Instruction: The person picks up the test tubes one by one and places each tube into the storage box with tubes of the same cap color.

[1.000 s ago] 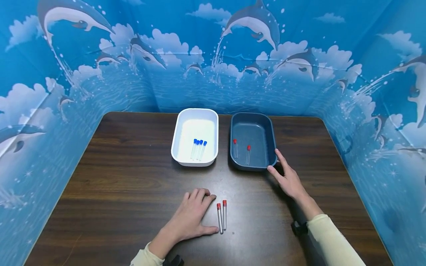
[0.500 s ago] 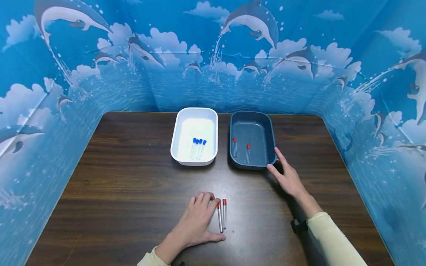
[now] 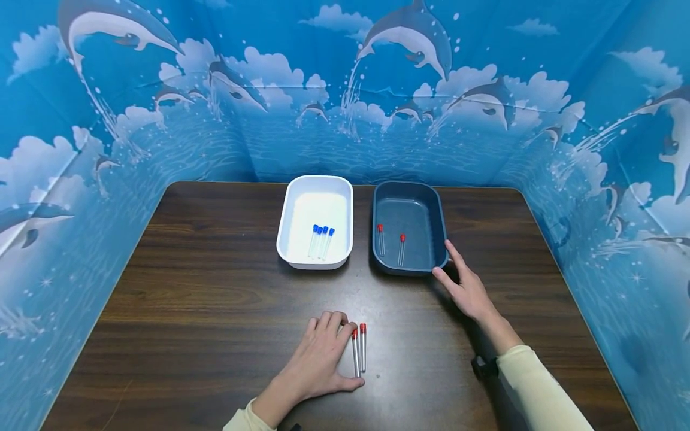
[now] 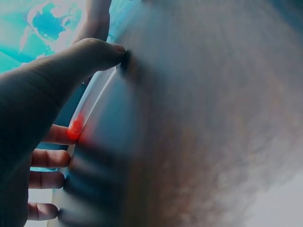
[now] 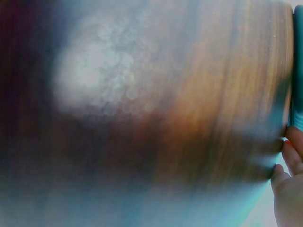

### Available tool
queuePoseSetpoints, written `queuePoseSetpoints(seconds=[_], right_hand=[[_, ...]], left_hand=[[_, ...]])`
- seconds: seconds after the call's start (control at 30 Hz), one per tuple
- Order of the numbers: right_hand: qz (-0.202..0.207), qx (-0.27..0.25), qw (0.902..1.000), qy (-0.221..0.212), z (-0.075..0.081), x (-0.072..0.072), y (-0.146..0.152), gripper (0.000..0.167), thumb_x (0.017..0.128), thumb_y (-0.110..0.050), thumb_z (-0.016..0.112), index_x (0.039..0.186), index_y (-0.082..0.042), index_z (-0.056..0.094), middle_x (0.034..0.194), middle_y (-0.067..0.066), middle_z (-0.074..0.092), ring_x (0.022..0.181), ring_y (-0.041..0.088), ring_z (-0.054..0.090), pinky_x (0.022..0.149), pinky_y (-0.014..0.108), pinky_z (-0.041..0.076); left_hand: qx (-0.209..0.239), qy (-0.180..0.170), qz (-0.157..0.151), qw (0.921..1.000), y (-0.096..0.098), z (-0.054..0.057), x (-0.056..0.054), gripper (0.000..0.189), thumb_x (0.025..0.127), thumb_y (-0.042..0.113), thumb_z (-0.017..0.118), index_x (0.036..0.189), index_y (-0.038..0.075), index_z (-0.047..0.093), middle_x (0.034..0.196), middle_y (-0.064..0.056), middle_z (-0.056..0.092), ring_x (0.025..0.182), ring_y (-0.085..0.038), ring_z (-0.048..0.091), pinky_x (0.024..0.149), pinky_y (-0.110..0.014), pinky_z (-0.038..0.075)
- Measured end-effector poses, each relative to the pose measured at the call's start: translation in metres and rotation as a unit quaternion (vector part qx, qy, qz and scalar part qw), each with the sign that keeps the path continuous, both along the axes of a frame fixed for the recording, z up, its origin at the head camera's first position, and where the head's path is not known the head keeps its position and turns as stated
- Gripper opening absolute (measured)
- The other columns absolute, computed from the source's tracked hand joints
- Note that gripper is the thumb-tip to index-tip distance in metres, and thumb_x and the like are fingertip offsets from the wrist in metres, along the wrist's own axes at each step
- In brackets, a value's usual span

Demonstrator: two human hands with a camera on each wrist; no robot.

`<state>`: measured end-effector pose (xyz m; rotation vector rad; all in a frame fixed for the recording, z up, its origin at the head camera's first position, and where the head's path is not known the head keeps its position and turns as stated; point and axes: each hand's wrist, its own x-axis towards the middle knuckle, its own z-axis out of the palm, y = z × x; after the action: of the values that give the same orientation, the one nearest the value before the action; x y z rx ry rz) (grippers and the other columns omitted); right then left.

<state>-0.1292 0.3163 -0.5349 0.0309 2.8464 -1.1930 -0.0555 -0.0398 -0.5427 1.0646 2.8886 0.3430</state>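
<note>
My left hand [image 3: 318, 362] spans a red-capped test tube [image 3: 356, 357] lengthwise on the table. In the left wrist view the index finger touches its red cap [image 4: 75, 127], and the thumb is at the other end. A second red-capped tube [image 3: 363, 350] lies just to the right, nearly parallel. My right hand [image 3: 470, 294] rests its straight thumb and index finger against the front right corner of the dark blue-grey tray [image 3: 411, 209]. Two red-capped tubes [image 3: 402, 250] lie in that tray. Only the right hand's fingertips [image 5: 279, 170] show at the right wrist view's edge.
A white tray [image 3: 319, 264] stands left of the dark one, holding several blue-capped tubes [image 3: 321, 239]. Both sit near the back of the brown wooden table [image 3: 199, 287]. Behind and around the table hangs a blue dolphin-print cloth [image 3: 323, 143].
My left hand has shifted slightly right and toward the tubes. Its index finger has come to the nearer tube's cap and its thumb to the lower end. The right hand stays at the tray.
</note>
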Motion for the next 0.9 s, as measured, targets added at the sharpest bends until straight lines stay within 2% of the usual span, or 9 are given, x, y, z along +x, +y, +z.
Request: queuePoseSetpoints(seconds=[0.3, 0.57, 0.9], right_hand=[[0.000, 0.002, 1.0000, -0.004, 0.002, 0.001, 0.000, 0.073, 0.098, -0.055, 0.048, 0.156, -0.044, 0.005, 0.152, 0.023, 0.034, 0.137, 0.050, 0.030, 0.100, 0.074, 0.023], [0.006, -0.003, 0.9998, 0.019, -0.001, 0.002, 0.001, 0.071, 0.099, -0.053, 0.050, 0.156, -0.043, 0.008, 0.149, 0.022, 0.040, 0.134, 0.047, 0.036, 0.099, 0.070, 0.027], [0.007, -0.004, 0.9998, 0.017, -0.002, 0.001, 0.002, 0.072, 0.098, -0.053, 0.050, 0.156, -0.044, 0.008, 0.149, 0.022, 0.040, 0.135, 0.048, 0.035, 0.099, 0.071, 0.026]], left_hand=[[-0.010, -0.016, -0.008, 0.9998, -0.002, 0.004, -0.003, 0.096, 0.066, 0.091, 0.050, 0.131, 0.020, 0.055, 0.124, -0.003, 0.047, 0.106, -0.020, 0.042, 0.081, -0.038, 0.035], [0.014, 0.023, -0.029, 0.9992, 0.001, 0.005, -0.001, 0.092, 0.064, 0.089, 0.055, 0.124, 0.020, 0.057, 0.118, 0.000, 0.047, 0.102, -0.018, 0.042, 0.078, -0.036, 0.033], [0.006, 0.014, -0.023, 0.9996, 0.000, 0.015, -0.008, 0.094, 0.064, 0.088, 0.057, 0.127, 0.019, 0.057, 0.119, -0.001, 0.048, 0.106, -0.020, 0.043, 0.081, -0.040, 0.035]])
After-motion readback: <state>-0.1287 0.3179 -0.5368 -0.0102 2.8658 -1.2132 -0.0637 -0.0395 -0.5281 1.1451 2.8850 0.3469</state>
